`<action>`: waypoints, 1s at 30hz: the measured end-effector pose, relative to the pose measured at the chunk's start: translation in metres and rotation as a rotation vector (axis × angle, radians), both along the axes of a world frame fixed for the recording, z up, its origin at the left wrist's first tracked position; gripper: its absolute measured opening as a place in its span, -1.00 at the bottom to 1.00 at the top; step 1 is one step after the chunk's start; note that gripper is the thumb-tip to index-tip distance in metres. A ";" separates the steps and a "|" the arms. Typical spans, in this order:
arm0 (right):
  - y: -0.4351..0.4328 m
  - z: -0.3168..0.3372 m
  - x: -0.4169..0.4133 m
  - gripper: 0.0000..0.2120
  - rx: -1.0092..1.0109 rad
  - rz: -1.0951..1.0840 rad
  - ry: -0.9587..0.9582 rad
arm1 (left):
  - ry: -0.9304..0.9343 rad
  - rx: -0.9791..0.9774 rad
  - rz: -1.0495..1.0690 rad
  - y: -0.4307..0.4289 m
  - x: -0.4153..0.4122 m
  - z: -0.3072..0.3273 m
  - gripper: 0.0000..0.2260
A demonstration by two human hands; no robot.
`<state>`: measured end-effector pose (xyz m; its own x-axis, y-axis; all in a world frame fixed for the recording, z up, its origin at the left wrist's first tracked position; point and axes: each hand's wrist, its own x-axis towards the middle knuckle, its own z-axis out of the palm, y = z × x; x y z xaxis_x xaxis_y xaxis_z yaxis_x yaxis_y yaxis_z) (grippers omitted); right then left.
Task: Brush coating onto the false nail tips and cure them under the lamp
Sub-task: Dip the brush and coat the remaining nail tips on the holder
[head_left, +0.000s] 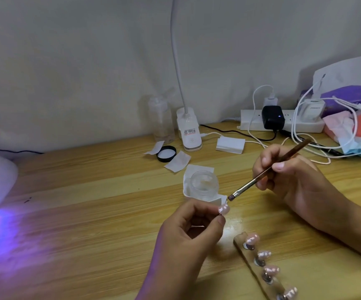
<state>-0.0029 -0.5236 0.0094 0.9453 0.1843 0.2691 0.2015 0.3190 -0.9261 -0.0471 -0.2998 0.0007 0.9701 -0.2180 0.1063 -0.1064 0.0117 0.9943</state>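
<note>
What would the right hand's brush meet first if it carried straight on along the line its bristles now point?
Most likely the pink nail tip pinched in the left hand: the brush in the right hand aims down-left at it, bristles just short. Depth is uncertain.

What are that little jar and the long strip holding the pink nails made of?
The small clear jar looks like glass or clear plastic: see-through, glossy rim; I cannot tell which. The long brown holder strip looks like wood: matte, tan, though that is uncertain. The glossy pink nail tips on it sit on small shiny, metal-looking studs.
</note>
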 end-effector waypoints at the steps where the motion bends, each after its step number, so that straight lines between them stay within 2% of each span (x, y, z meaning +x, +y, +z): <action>1: 0.000 -0.001 0.000 -0.91 -0.005 0.005 0.000 | -0.007 0.005 0.000 0.000 0.000 0.000 -0.90; 12: 0.001 -0.002 -0.002 -0.95 -0.068 0.034 -0.030 | 0.000 0.018 0.002 0.000 0.000 0.000 -0.91; 17: 0.001 0.000 -0.006 -0.86 -0.146 -0.033 -0.086 | 0.027 -0.007 0.001 0.000 -0.001 -0.003 -0.80; 21: 0.001 0.001 -0.007 -0.80 -0.246 -0.073 -0.125 | 0.049 -0.035 0.013 0.001 0.000 -0.001 -0.91; 24: 0.001 0.000 -0.007 -0.86 -0.173 -0.082 -0.127 | 0.066 -0.067 0.008 0.001 0.000 0.001 -0.85; 30: 0.000 0.001 -0.003 -0.77 -0.048 -0.049 -0.091 | 0.108 -0.097 0.021 0.000 0.001 -0.001 -0.75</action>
